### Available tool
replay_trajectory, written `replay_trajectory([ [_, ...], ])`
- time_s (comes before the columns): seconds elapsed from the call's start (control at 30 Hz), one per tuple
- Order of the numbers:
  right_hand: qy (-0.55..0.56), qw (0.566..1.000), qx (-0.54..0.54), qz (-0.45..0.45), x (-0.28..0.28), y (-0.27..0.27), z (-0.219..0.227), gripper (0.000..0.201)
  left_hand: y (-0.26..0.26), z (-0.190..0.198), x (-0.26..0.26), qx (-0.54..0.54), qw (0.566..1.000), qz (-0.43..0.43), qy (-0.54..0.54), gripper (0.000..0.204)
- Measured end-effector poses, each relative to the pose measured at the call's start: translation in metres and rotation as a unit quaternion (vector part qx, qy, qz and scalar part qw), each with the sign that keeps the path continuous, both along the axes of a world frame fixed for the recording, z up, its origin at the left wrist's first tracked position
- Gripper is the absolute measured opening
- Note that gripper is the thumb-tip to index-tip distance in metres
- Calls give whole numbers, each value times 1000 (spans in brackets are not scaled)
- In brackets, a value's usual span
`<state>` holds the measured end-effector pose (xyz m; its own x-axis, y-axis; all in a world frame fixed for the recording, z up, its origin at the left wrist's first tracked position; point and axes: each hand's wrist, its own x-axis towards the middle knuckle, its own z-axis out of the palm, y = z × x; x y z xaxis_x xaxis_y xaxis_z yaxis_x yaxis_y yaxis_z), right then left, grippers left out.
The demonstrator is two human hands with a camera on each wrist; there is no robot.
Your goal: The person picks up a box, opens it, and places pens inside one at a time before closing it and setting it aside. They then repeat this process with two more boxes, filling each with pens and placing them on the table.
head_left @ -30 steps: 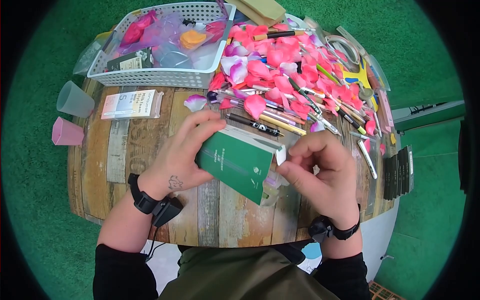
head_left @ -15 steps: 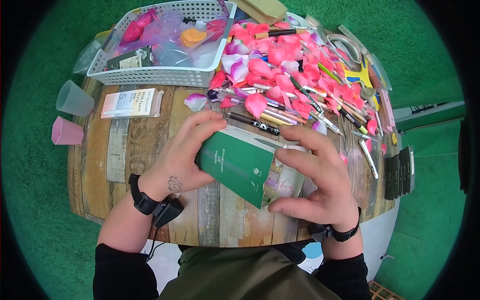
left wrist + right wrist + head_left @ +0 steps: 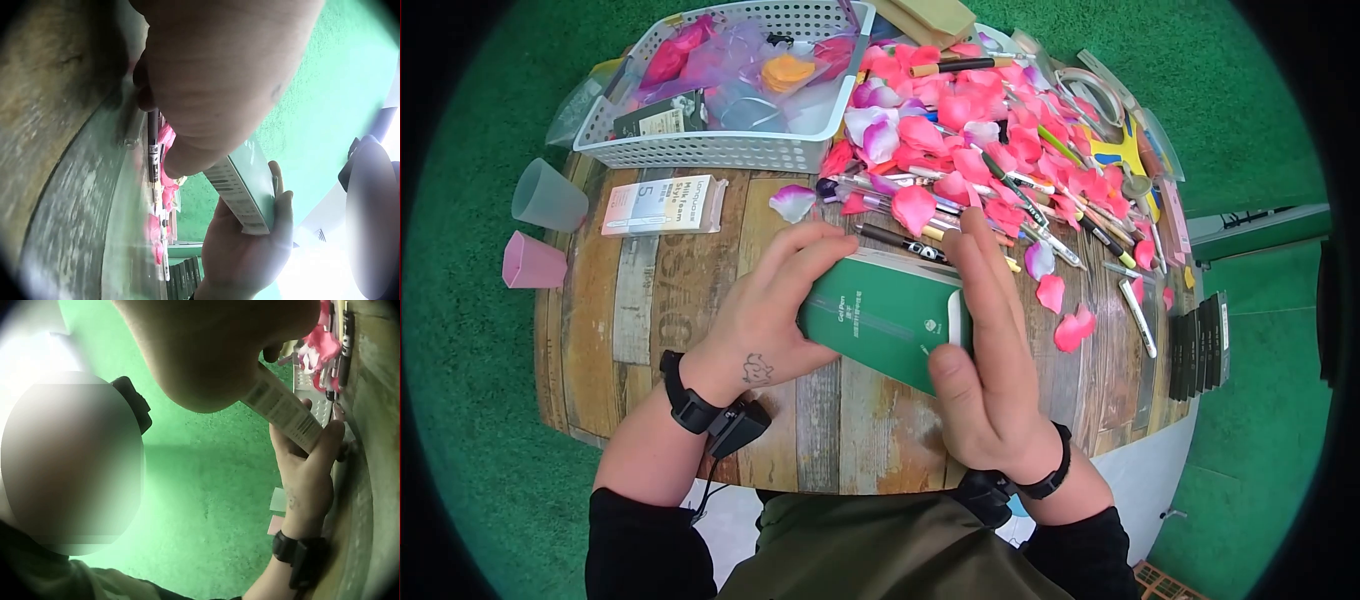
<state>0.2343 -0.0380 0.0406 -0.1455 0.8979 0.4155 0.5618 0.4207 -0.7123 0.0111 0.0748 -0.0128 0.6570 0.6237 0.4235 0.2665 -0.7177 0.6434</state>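
Note:
My left hand (image 3: 755, 315) grips the left end of a green gel pen box (image 3: 870, 310), thumb below and fingers along the far edge. The box is tilted over the table. Against its right end lies the flat of my right hand (image 3: 1000, 385), fingers straight and thumb at the green front face near a curved white edge. The box's white printed side (image 3: 284, 412) shows in the right wrist view, between both hands. What is inside the box is hidden. A black pen (image 3: 890, 240) lies just beyond it on the wooden table (image 3: 820, 440).
Pink petals (image 3: 960, 110) cover many pens at the back right. A white basket (image 3: 700, 155) of pouches stands back left, with a white pen pack (image 3: 665, 205) before it. Two cups, clear (image 3: 550, 195) and pink (image 3: 535, 260), stand left. Dark packs (image 3: 1200, 345) stand right.
My right hand has gone from pinching the white flap, through opening beside the box, to lying flat against its right end. The pouch seen at that end is now hidden. My left hand keeps its grip.

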Motion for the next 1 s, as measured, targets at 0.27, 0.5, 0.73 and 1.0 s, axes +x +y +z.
replay_trajectory([
  [0.27, 140, 989, -16, -39, -7, -4, -11, 55, -1, 0, 1, 8, 1000, 6, 2, 79],
  [0.5, 162, 986, -17, -44, -6, -5, -12, 55, -2, 1, 2, 9, 1000, 5, 2, 79],
  [0.73, 92, 995, 0, -26, -4, -6, -16, 61, -4, -2, 0, -22, 1000, -5, 17, 82],
  [1.0, -62, 995, 32, -76, -18, 0, -10, 99, -6, 0, 0, -17, 999, 15, 39, 81],
])
